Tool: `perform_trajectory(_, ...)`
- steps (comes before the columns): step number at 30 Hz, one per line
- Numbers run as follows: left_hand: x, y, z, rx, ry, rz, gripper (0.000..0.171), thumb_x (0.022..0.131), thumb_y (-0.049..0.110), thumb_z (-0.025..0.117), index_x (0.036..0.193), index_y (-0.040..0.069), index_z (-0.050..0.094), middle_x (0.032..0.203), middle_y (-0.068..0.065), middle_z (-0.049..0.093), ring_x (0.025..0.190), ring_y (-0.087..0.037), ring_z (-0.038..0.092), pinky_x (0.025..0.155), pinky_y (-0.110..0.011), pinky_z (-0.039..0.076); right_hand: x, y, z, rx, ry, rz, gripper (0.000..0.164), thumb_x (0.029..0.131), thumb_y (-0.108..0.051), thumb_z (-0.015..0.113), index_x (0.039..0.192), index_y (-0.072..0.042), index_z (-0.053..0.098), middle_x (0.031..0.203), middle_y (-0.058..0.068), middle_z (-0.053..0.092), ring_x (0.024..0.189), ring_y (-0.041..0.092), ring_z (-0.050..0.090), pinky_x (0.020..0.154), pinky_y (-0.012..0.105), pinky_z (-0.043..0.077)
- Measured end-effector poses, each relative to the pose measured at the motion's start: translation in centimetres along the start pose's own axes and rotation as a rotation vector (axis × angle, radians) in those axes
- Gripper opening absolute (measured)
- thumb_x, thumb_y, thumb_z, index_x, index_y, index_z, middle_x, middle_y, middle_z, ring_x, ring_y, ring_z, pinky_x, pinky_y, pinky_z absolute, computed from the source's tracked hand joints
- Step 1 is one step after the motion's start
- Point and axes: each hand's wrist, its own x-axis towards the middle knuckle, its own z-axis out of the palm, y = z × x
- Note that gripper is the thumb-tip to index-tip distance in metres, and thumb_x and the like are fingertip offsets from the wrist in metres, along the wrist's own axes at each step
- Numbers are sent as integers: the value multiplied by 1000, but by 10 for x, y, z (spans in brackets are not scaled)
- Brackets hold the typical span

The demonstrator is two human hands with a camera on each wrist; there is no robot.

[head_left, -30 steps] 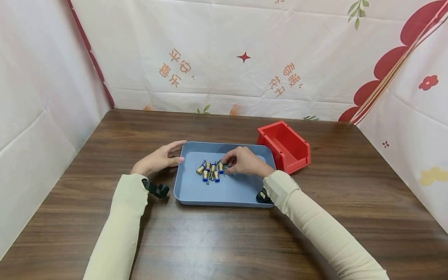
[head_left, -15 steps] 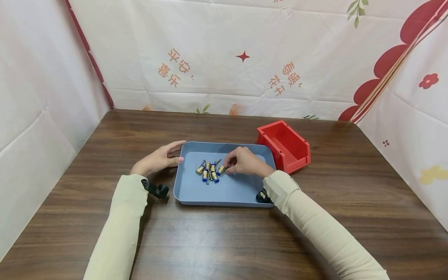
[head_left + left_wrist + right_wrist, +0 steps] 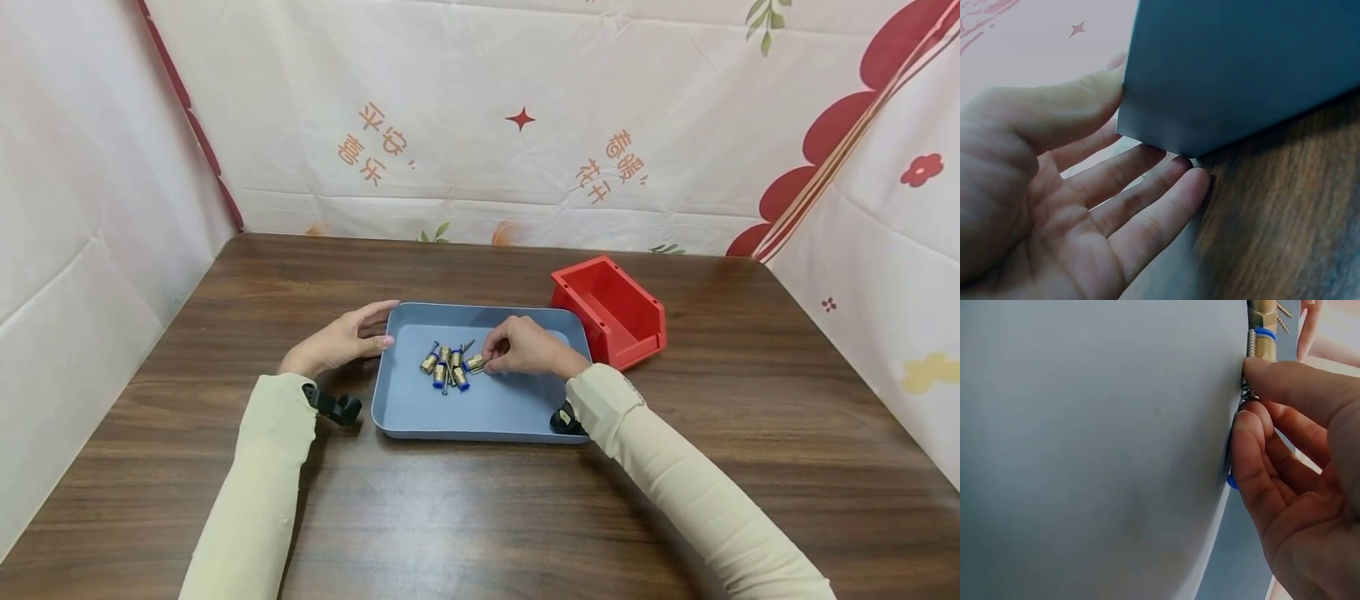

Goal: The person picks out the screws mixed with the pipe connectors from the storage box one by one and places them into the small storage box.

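Note:
My right hand is low inside the blue-grey tray. In the right wrist view, its thumb and fingertips pinch a screw, whose threaded end sticks out above the thumb. Close beside lies a brass fitting with a blue ring. Several brass fittings and thin screws are piled together in the middle of the tray. At the tray's left end, my left hand rests against the wall, fingers spread and thumb at the rim; the left wrist view shows nothing else in the palm.
A red plastic bin stands at the tray's back right corner, right against it. Both sit on a brown wooden table, with a printed cloth hanging behind. Black wrist cameras are on both arms.
The fitting nearest my right fingers has turned from upright to slanting, and the screw by the fingertips has tilted with it. My left hand and the tray stay put.

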Motion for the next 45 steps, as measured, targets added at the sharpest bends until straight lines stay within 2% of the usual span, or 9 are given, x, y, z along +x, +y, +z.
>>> perform_trajectory(11, 0, 0, 0, -5, 0, -8, 67, 97, 9, 54, 152, 3, 16, 154, -28, 20, 140, -44, 26, 107, -52, 36, 0, 1, 1, 11, -15, -5, 5, 80, -11, 77, 79, -12, 72, 73, -1, 65, 68, 12, 52, 63, 20, 47)
perform_trajectory(16, 1, 0, 0, -19, -7, -13, 68, 97, 9, 55, 152, 3, 16, 154, -28, 20, 139, -44, 28, 105, -50, 39, -1, 2, 0, 30, 10, -21, 5, 80, -11, 77, 78, -12, 73, 74, -1, 66, 68, 12, 53, 63, 21, 49)
perform_trajectory(26, 1, -1, 0, 7, -4, 8, 68, 97, 11, 55, 152, 3, 15, 155, -27, 19, 141, -43, 24, 108, -54, 34, -5, 5, -4, 61, 39, -38, 4, 79, -10, 77, 81, -12, 74, 76, 0, 68, 67, 13, 55, 64, 22, 52)
perform_trajectory(34, -3, -3, 0, 11, 12, -3, 69, 96, 14, 57, 152, 6, 17, 155, -24, 22, 141, -40, 26, 109, -53, 33, -10, 7, -9, 57, 81, -72, 6, 79, -8, 76, 85, -10, 75, 82, 2, 71, 68, 13, 57, 65, 22, 53)
perform_trajectory(45, -1, -4, 1, -8, 16, -2, 68, 96, 12, 57, 152, 5, 19, 154, -25, 24, 140, -39, 30, 107, -52, 35, -20, 7, -24, 36, 145, -14, 11, 79, -10, 75, 90, -9, 74, 83, 1, 70, 70, 15, 59, 68, 24, 54)
